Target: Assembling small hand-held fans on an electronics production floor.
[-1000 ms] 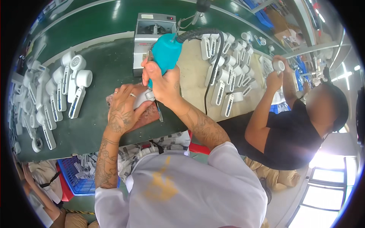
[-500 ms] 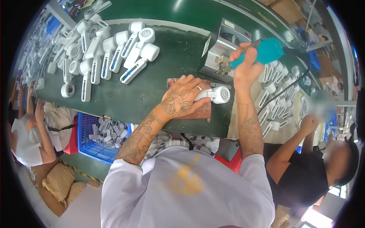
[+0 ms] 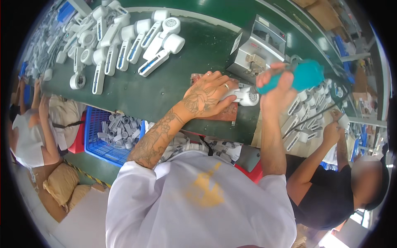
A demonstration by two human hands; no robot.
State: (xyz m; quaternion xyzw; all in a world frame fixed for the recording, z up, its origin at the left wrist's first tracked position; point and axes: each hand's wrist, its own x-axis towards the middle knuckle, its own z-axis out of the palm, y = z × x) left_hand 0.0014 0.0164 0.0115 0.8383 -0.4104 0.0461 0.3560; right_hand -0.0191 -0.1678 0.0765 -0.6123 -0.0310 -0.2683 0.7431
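My left hand [image 3: 206,94] presses a white handheld device with a round grilled head [image 3: 249,97] down on a reddish-brown board [image 3: 223,116]. Its fingers are wrapped over the handle and hide most of it; the head sticks out past the thumb. My right hand [image 3: 278,87], a little blurred, grips a teal electric screwdriver [image 3: 307,77]. The screwdriver's front end is beside the device's head, in front of a grey metal box-shaped machine [image 3: 253,48]. The tip is too blurred to tell whether it touches.
Many similar white devices [image 3: 124,53] lie heaped at the left of the green table [image 3: 165,89]. More lie in rows [image 3: 300,120] at the right, near a co-worker in black [image 3: 326,190]. A blue basket [image 3: 99,144] below the table's edge holds small grey-white parts. A dark cable runs at the right.
My right hand has brought the screwdriver down from the machine's front toward the device's head. The whole view has shifted slightly. My left hand still holds the device on the board.
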